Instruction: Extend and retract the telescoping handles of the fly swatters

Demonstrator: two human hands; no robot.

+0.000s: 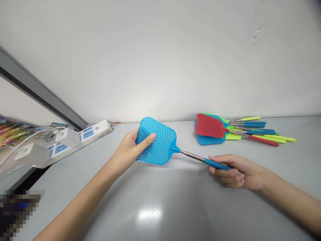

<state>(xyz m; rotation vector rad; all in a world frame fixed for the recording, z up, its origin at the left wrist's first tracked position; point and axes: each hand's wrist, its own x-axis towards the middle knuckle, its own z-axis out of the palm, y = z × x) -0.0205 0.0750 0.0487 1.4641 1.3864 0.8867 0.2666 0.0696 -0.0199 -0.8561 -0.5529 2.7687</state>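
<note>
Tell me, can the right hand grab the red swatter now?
Probably not without letting go first: the right hand is closed around a blue handle. Otherwise the way looks free, with the red swatter nearby, on top of the pile.

Open counter (pixel 170 197) between left forearm (pixel 97 182) and right forearm (pixel 281 187), in front of the blue swatter (pixel 163 144)! Back right, a swatter pile (pixel 210 126) blocks; a power strip (pixel 102 127) bars the left.
</note>
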